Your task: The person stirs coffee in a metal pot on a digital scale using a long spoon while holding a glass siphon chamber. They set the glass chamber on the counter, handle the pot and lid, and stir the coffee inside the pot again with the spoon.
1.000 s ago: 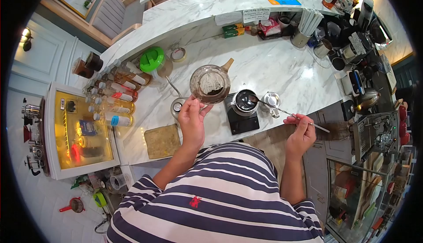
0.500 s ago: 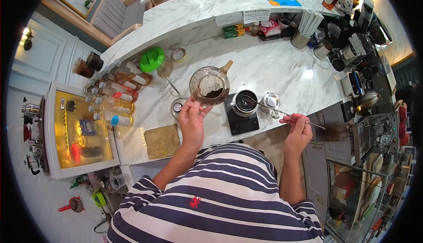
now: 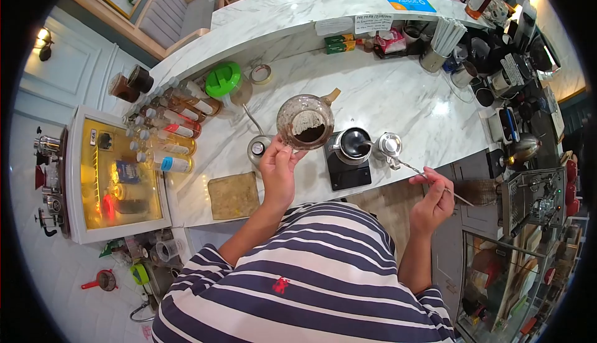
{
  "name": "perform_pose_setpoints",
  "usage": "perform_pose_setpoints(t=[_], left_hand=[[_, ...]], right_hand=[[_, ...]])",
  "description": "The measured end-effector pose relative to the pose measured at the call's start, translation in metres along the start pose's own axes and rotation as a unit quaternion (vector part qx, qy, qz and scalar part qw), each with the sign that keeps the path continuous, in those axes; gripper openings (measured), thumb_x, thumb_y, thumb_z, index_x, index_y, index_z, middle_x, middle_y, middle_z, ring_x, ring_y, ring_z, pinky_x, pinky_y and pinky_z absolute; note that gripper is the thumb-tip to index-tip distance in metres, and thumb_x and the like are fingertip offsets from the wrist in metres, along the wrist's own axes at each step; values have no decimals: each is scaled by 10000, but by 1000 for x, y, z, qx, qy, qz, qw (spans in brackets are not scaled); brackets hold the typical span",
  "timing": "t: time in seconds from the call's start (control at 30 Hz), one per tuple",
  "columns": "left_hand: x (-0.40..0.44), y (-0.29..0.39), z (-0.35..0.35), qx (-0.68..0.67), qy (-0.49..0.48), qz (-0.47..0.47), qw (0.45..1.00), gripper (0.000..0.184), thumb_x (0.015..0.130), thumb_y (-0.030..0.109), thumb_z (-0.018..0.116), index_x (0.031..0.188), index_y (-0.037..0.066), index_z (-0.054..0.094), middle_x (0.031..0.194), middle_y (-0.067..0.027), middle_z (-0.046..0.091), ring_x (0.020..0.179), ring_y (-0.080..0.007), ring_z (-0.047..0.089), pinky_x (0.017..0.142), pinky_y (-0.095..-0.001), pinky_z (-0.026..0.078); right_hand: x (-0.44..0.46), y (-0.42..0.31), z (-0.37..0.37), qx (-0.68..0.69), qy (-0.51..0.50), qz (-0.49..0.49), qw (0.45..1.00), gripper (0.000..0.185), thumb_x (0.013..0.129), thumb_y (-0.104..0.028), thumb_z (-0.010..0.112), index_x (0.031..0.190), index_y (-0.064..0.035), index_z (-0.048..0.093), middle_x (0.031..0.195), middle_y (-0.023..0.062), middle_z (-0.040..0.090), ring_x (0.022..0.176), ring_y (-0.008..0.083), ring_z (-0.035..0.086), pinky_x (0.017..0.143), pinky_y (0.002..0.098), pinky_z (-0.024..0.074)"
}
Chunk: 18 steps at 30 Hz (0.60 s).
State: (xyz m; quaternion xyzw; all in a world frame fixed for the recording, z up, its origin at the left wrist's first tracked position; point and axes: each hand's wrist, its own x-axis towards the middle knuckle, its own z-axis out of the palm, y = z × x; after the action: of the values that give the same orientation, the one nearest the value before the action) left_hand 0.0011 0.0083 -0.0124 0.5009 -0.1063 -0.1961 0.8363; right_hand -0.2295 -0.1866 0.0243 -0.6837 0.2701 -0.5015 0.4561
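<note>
My left hand point(image 3: 280, 167) grips the near edge of a round glass dripper point(image 3: 305, 121) with a wooden handle, tilted, dark grounds and a pale filter inside. In my right hand point(image 3: 433, 200) is a long thin metal spoon point(image 3: 408, 166), its far end over a metal pot point(image 3: 354, 145) holding dark liquid. The pot sits on a black scale point(image 3: 350, 176). Just right of it stands a small silver pitcher point(image 3: 390, 146), partly crossed by the spoon. A gooseneck kettle point(image 3: 257, 147) is left of the dripper.
Bottles point(image 3: 171, 163) line the counter's left side, beside a green-lidded jug point(image 3: 223, 80) and a tape roll point(image 3: 261, 74). A brown cloth point(image 3: 233, 196) lies near the front edge. Straws in a metal holder point(image 3: 431, 60) and an espresso machine point(image 3: 540, 200) are at the right.
The view has shifted slightly, moving the counter items rightward in the picture. The spoon's angle over the pot has changed with my right hand, while the dripper stays held up in my left.
</note>
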Motion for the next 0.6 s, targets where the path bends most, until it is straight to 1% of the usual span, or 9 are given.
perform_pose_setpoints(t=[0.07,0.17,0.27,0.37,0.47,0.57,0.6], left_hand=[[0,-1,0,8,-3,-4,1000,190,1021,42,482,833,27,513,1342,-116,541,1114,-202,635,998,-447,584],[0,-3,0,11,-3,-12,1000,185,1023,42,482,842,28,517,1350,-116,542,1146,-213,638,1004,-449,581],[0,-3,7,5,0,16,1000,184,1021,48,449,878,17,560,1190,-105,615,1057,-216,671,998,-498,591],[-1,-3,3,10,-30,11,999,182,1027,44,472,853,34,527,1369,-106,540,1214,-229,629,1012,-451,577],[-2,-2,10,9,-8,21,1000,185,1012,51,429,922,-1,582,1284,-124,601,1136,-242,654,1018,-518,575],[-2,-4,3,16,-29,9,999,173,1019,50,458,864,29,531,1406,-123,532,1222,-239,624,1029,-469,573],[-2,-3,3,15,-35,7,999,177,1020,50,465,852,34,521,1432,-127,517,1240,-240,616,1031,-459,572]], right_hand=[[-1,8,-2,7,39,-19,999,281,1114,-158,437,1068,36,635,963,192,724,768,231,716,917,406,543],[2,-6,1,73,55,39,995,260,1113,-158,450,1088,25,632,904,179,725,789,249,719,959,435,527],[0,-1,-1,115,80,50,989,237,1112,-143,446,1095,15,622,875,175,725,830,266,718,994,472,514],[-7,9,5,35,24,-24,999,237,1116,-147,434,1086,10,610,891,171,720,841,274,712,995,488,517],[-7,11,10,-1,7,-65,998,242,1118,-157,433,1062,7,602,874,155,712,820,257,705,992,501,518],[-1,2,13,35,17,-119,992,244,1117,-169,441,1057,4,601,857,142,706,805,248,707,985,516,516],[-1,1,13,19,-11,-139,990,243,1117,-170,443,1053,3,601,850,141,704,785,245,705,976,523,519]])
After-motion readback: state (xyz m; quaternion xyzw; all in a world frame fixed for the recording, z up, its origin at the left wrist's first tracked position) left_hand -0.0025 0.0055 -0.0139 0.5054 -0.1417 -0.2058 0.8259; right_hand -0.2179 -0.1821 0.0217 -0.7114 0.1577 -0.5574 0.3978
